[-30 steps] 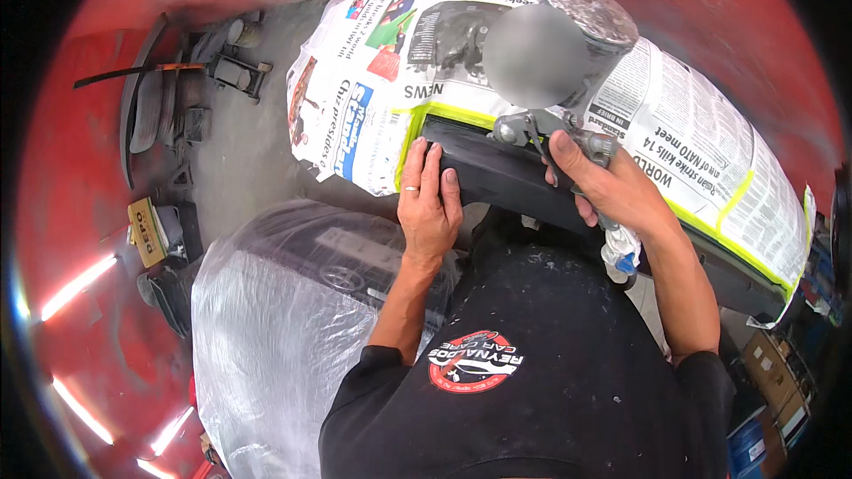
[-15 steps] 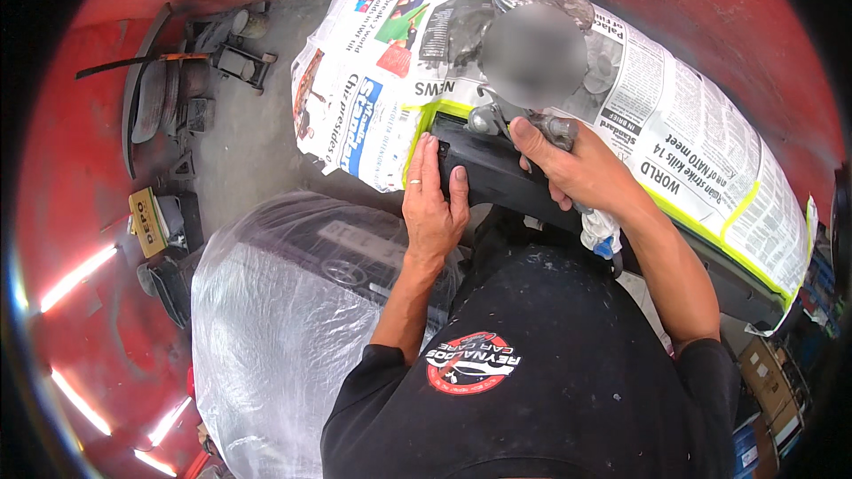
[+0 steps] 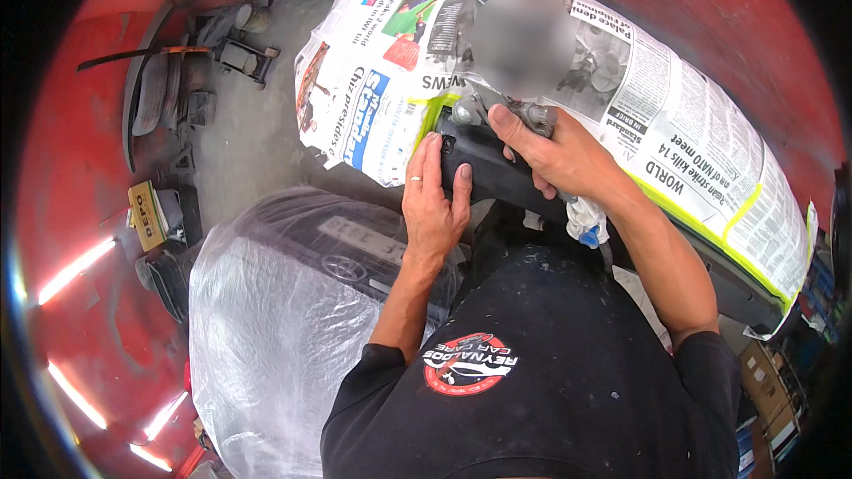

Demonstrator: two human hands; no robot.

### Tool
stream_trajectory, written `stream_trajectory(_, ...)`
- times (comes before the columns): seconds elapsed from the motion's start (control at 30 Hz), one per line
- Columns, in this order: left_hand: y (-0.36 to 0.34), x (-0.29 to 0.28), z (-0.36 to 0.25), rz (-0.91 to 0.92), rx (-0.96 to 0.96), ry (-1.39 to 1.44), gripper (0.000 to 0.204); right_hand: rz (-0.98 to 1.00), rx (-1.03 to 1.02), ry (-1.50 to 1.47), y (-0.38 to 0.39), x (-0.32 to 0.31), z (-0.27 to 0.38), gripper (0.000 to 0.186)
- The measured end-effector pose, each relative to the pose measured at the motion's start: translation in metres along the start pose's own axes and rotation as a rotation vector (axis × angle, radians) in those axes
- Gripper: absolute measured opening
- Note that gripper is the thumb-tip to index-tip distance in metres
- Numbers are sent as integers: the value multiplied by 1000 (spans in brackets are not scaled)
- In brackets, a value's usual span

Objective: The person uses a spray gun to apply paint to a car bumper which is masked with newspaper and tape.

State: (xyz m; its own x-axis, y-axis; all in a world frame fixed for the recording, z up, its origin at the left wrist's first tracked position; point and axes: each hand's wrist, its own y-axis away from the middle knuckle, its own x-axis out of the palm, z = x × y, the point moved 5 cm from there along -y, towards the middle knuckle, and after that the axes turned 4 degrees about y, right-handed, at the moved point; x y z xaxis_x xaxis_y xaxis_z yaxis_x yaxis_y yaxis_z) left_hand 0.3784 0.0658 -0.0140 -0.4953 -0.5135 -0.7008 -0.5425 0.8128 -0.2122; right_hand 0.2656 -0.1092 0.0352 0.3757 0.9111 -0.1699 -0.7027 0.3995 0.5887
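We log one spray gun (image 3: 515, 66) at the left end of one black bumper (image 3: 497, 164), right hand (image 3: 559, 158) fingers curled round its grip; left hand (image 3: 435, 208) touches that end, fingers together, thumb apart. Legibly printed newspaper (image 3: 701, 124) adjoins.

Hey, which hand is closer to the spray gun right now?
Right: the right hand grips the spray gun. The left hand is apart from it, to its left, touching the black panel.
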Motion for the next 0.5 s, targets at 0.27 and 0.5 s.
stream_trajectory(0.27,2,1,5,-40,-126,122,76,4,-14,16,1,4,0,96)
stream_trajectory(0.5,8,-3,5,-23,-129,100,79,-47,-92,67,22,10,10,88)
